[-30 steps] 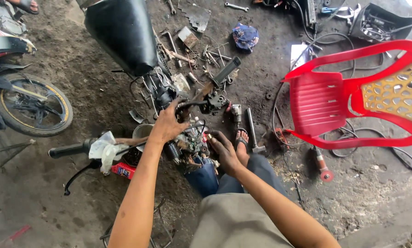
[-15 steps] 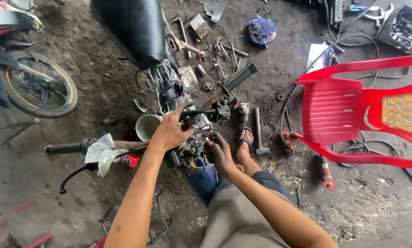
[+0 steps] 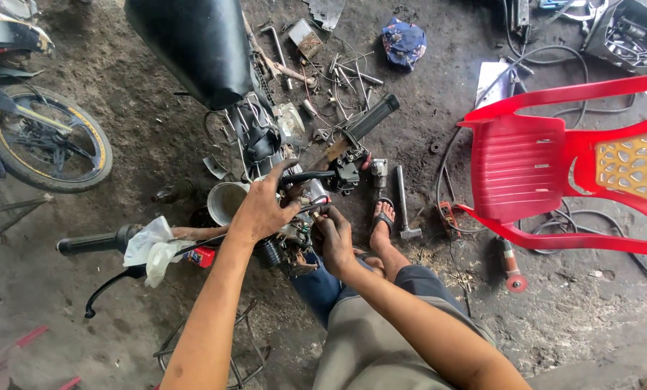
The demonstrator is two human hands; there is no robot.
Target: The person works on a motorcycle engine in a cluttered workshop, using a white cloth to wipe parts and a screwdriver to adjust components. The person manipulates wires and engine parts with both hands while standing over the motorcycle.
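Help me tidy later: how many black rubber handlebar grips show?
2: one handlebar grip at far left beside the white rag, another grip angled above the left hand. Others may hide among clutter.

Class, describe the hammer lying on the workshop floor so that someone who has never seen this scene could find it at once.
Start at the big red plastic chair on the right and look left, past the black cable on the dirt floor. Beside the person's sandalled foot lies the small grey metal hammer, its handle pointing away from the person. Unlike the loose spanners farther up, it has a blocky head at its near end.

A glossy red plastic chair (image 3: 525, 166) stands on rough, dirty ground (image 3: 136, 108) beside a smooth black seat (image 3: 193, 43).
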